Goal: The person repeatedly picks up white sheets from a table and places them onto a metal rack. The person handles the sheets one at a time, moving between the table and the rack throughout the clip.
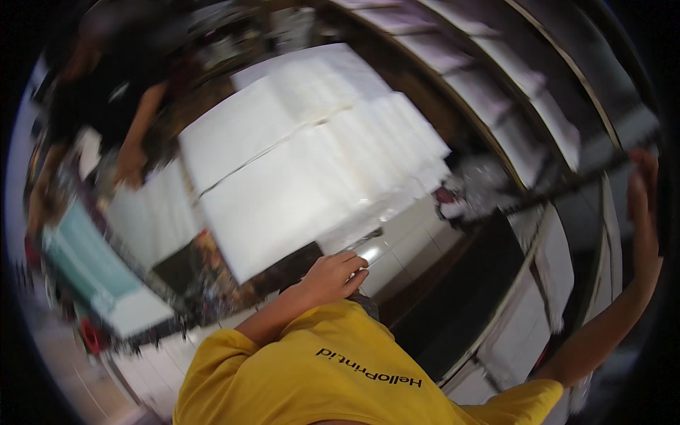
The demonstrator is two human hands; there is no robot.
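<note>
My left hand (336,276) is held in front of my yellow shirt (319,361), its fingers curled in; whatever may be inside them is hidden. Just beyond it lie large stacks of white sheets (283,191), side by side on a table, with a narrow gap between two of them. Far out to the right, my right arm is raised. My right hand (643,205) has its fingers stretched out, beside the edge of a rack (595,184). Blur hides whether it touches the rack, and I see nothing held in it.
A co-worker in dark clothes (106,99) stands at the far left, one hand (130,164) over pale sheets (152,212). A green and white sheet (99,262) lies nearer. Tiered shelves (482,85) with white sheets fill the upper right. Crumpled clear plastic (485,184) lies between.
</note>
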